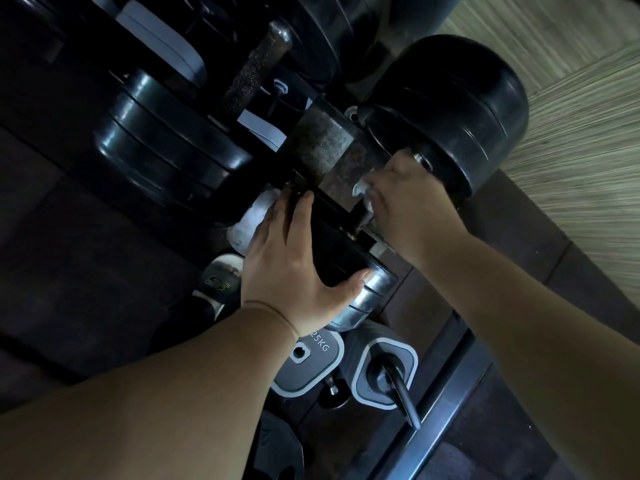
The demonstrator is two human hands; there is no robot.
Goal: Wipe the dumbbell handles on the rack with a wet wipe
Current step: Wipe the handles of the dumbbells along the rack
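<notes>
Head view: right hand [412, 202] grips wet wipe [360, 188] around dumbbell handle [361, 220].

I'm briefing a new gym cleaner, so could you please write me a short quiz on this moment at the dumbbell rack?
1. True or false: the right hand hangs free, touching nothing.
2. The left hand rests on: A the floor; B a dumbbell head; C a bottle.
3. Fill in: the right hand wraps a white ____ round the handle.
Key: 1 false; 2 B; 3 wet wipe.
</notes>
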